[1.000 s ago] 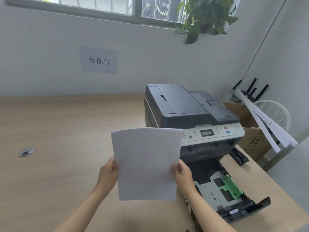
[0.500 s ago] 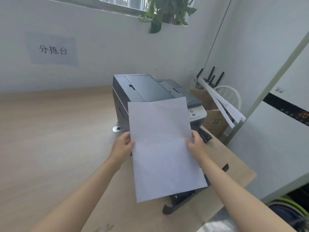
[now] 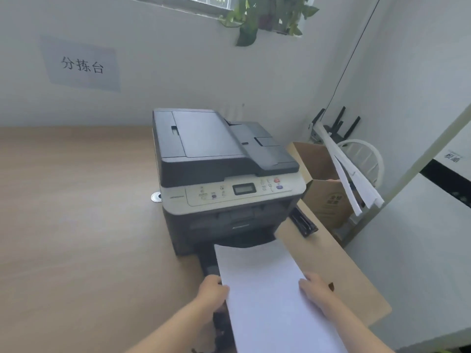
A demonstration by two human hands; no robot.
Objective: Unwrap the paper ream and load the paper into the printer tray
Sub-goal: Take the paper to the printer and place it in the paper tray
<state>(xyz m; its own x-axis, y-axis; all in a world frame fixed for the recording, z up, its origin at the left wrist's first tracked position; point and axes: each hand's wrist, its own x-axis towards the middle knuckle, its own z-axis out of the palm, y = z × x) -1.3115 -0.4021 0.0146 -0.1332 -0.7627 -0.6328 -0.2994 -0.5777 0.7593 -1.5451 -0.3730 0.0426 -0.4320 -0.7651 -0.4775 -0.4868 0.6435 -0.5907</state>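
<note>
A wooden bench [image 3: 76,225] runs from the left edge; a grey printer [image 3: 221,174] stands toward its right edge, front facing the viewer. At the bench's near right corner, the left hand [image 3: 212,291] has its grip closed on the left edge of a white paper stack [image 3: 270,296]. The stack lies flat over the pulled-out tray [image 3: 209,266], its far edge close to the printer's front. The right hand [image 3: 316,291] grips the right edge. To load well, probably keep both sides level, square the stack to the tray walls and lower it evenly without bending the corners.
</note>
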